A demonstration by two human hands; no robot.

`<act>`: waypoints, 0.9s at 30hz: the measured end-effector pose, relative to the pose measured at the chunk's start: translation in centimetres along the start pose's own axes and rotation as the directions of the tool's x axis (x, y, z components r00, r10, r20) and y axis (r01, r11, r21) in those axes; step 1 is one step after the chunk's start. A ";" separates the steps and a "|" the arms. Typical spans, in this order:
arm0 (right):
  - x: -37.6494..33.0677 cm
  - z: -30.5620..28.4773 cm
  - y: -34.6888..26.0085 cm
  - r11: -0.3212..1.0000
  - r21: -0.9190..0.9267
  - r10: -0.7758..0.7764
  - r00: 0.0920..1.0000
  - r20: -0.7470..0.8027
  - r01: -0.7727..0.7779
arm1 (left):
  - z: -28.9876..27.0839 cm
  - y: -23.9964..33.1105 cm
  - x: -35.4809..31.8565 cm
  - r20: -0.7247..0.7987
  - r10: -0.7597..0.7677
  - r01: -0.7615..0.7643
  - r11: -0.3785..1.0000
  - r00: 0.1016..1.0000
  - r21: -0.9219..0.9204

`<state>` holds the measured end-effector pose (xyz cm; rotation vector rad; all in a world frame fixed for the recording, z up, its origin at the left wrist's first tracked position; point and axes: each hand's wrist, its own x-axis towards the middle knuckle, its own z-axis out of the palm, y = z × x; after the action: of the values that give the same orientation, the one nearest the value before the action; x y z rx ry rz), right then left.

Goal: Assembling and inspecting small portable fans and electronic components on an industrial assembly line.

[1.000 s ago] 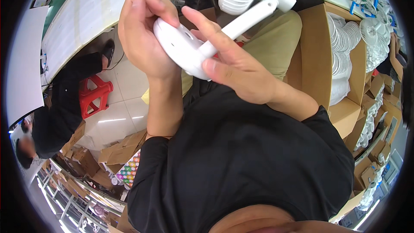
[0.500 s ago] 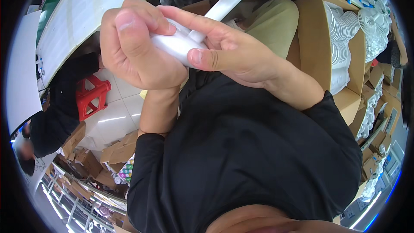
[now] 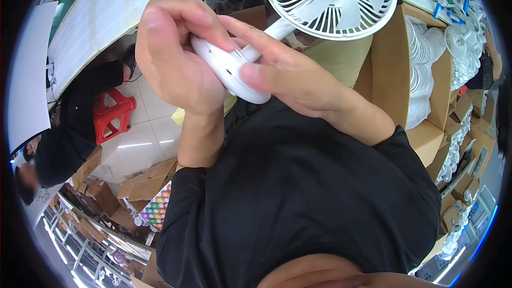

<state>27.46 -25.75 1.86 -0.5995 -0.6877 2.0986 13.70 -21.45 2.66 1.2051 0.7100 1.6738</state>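
A white desk fan (image 3: pixel 330 0) is held up in front of me, tilted, its caged head to the upper right and its rounded base between my hands. My left hand (image 3: pixel 178 56) grips the far left side of the base, fingers curled over it. On the other side, my right hand (image 3: pixel 288 66) has its fingers around the neck and its thumb against the base; the thumb is blurred. A small dark slot shows on the base's rim. Part of the neck is hidden by my right fingers.
A white worktable (image 3: pixel 112 5) curves along the far side. At right stands an open cardboard box (image 3: pixel 392 69) holding stacked white fan grilles (image 3: pixel 424 48). More fans (image 3: pixel 457 40) lie at the far right. A red stool (image 3: pixel 114 114) and a person in black (image 3: pixel 74 122) are at left.
The fan has tipped and turned, so its caged head now shows fully at the upper right. The base has swung lower right, showing its rim. Both hands stay on it.
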 end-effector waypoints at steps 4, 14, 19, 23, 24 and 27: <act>-0.1 0.2 -0.4 0.997 -0.070 0.025 0.999 0.040 -0.023 | 0.6 0.9 -0.4 0.105 0.048 -0.066 0.982 0.993 0.177; 0.8 -1.6 1.2 0.926 -0.224 -0.261 0.943 0.205 0.305 | 2.1 0.4 0.6 -0.095 -0.023 0.023 1.000 0.995 0.000; 0.3 -0.7 0.9 0.965 -0.142 -0.204 0.972 0.116 0.219 | 0.9 0.5 0.3 0.042 -0.141 0.144 0.983 0.989 -0.112; -0.1 -0.8 0.5 0.962 -0.240 -0.114 0.989 0.095 0.134 | 0.9 0.3 0.0 0.095 -0.046 0.052 0.996 0.994 -0.068; -0.2 -0.9 0.3 0.956 -0.272 -0.086 0.992 0.087 0.107 | 0.9 0.3 0.0 0.116 -0.013 0.019 0.998 0.993 -0.055; -0.1 -1.0 -0.6 0.939 -0.322 -0.077 0.986 0.145 0.121 | 0.6 0.3 -0.2 0.184 0.089 -0.087 0.996 0.979 -0.018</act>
<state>28.46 -25.25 1.46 -0.5983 -1.1364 1.9537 14.22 -21.82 3.01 1.3817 0.5402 1.6089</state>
